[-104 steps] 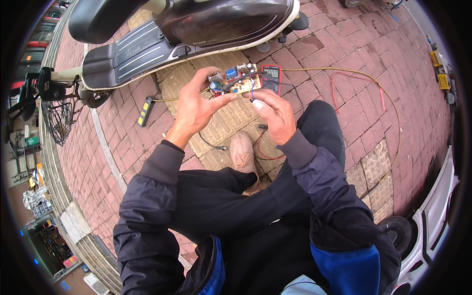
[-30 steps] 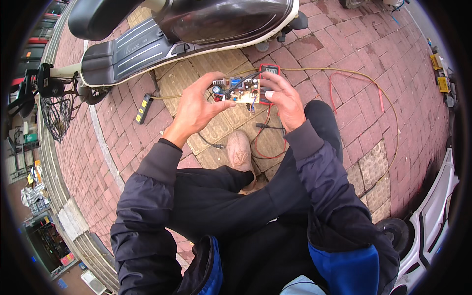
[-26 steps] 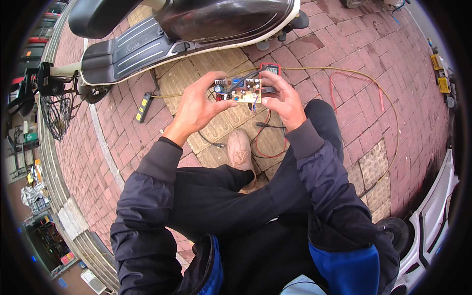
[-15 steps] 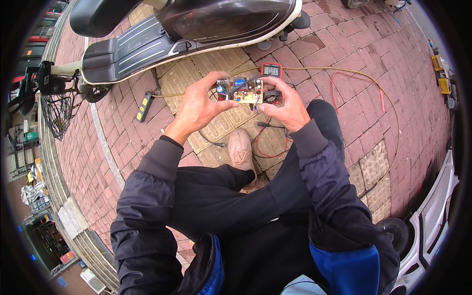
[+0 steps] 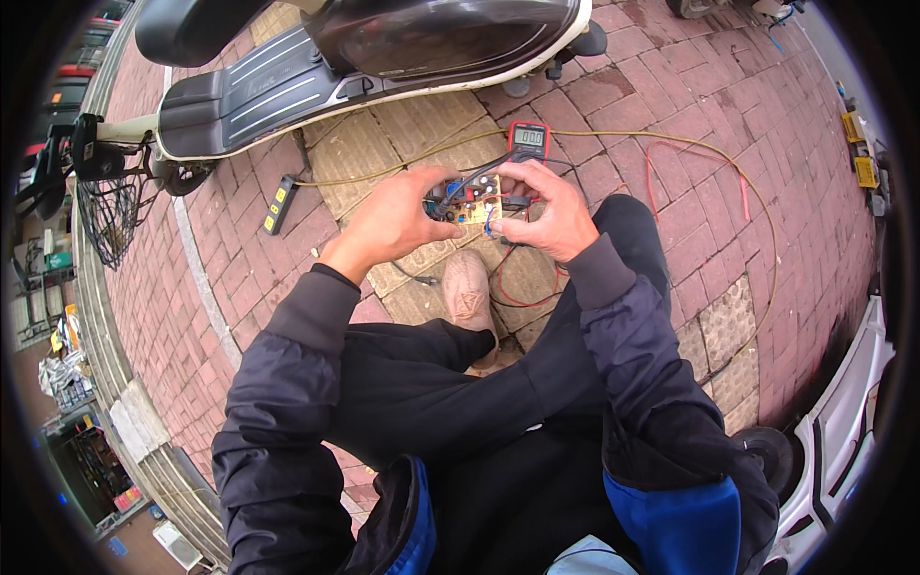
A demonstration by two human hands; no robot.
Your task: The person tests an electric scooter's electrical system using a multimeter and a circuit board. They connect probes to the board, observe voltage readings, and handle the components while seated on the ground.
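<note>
Between my two hands is a small yellowish circuit board [image 5: 479,209], crowded with parts and trailing wires. Its left end is gripped by my left hand [image 5: 398,213], fingers behind and thumb in front. At the right end, my right hand [image 5: 546,213] pinches it the same way, beside a small black part that looks like a fan. Just beyond the board lies a red multimeter [image 5: 529,140] with a lit grey display, its lower half partly hidden by my right fingers. Below the board, thin red and black wires [image 5: 525,305] loop on the paving.
A parked scooter [image 5: 278,86] stands across the top. To the left lies a power strip [image 5: 280,204], its yellow cord [image 5: 661,136] curving right across the bricks. A loose black plug lead [image 5: 422,279] rests near my shoe [image 5: 467,297]. A white vehicle [image 5: 834,431] is at lower right.
Both hands have brought the circuit board slightly down toward me, and it appears tilted differently. My left fingers now cover more of its left end. The multimeter stays in place.
</note>
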